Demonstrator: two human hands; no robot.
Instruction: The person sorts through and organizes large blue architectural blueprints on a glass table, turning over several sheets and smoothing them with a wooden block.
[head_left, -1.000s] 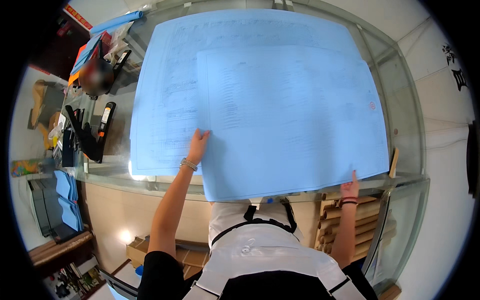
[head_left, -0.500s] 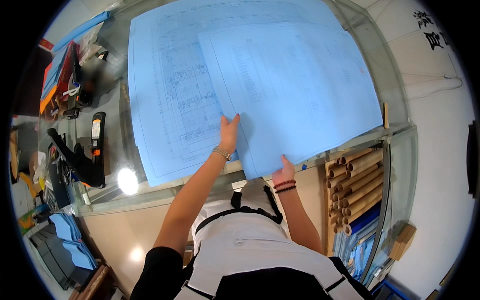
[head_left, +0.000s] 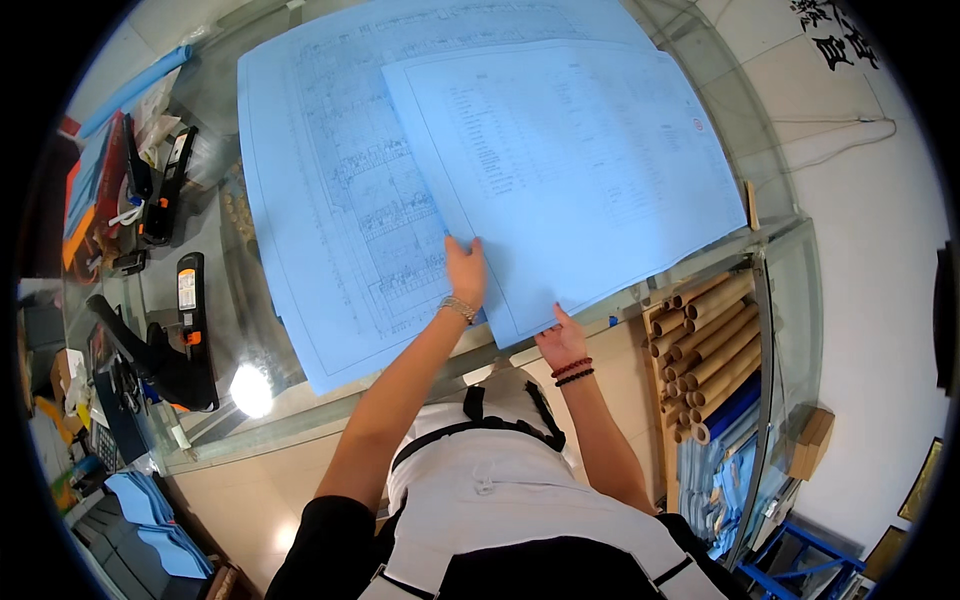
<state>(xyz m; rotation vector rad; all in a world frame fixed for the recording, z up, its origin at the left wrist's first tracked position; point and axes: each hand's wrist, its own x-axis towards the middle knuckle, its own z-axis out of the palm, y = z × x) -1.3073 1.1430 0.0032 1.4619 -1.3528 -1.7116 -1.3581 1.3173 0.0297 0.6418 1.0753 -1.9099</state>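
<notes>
The bare left hand (head_left: 465, 274) pinches a rectangular blue paper sheet (head_left: 590, 170) at its eight o'clock; the half-closed right hand (head_left: 563, 343) grips its six.

Upper blue sheet (head_left: 590, 160) lies partly over a second blue sheet (head_left: 330, 220) on the glass table (head_left: 230, 300). Left hand (head_left: 465, 275) grips the upper sheet's left edge, near end; right hand (head_left: 562, 338) holds its near edge, thumb on top. Black device (head_left: 193, 318) at left; cardboard tubes (head_left: 715, 330) stacked near right.
</notes>
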